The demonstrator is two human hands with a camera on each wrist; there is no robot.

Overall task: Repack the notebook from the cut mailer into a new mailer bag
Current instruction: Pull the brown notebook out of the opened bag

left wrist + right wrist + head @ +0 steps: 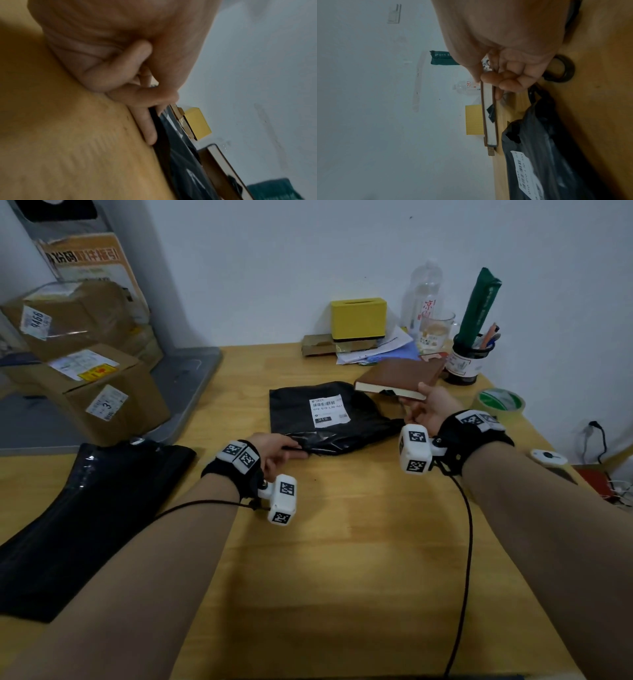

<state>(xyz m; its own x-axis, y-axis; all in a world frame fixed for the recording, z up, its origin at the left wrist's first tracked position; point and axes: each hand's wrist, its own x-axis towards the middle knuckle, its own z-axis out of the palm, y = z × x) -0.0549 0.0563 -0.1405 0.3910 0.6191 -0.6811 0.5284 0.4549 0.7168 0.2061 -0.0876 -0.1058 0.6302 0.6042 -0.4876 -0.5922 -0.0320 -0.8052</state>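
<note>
A brown notebook (400, 376) is held just above the table at the back right, outside the mailer; my right hand (424, 409) grips its near corner, thumb on top and fingers beneath. Side on, the right wrist view shows the notebook (488, 116) with pale page edges. The cut black mailer (325, 419), with a white shipping label (329, 410), lies crumpled at the table's middle. My left hand (274, 450) pinches its near edge; the fingers (147, 128) press that edge against the wood. A stack of new black mailer bags (78, 522) lies flat at the left.
Cardboard boxes (85, 392) stand beyond the table's left side. Along the back wall sit a yellow box (358, 318), loose papers, a bottle, a glass and a pen cup (467, 361). A tape roll (501, 402) lies right of my right hand.
</note>
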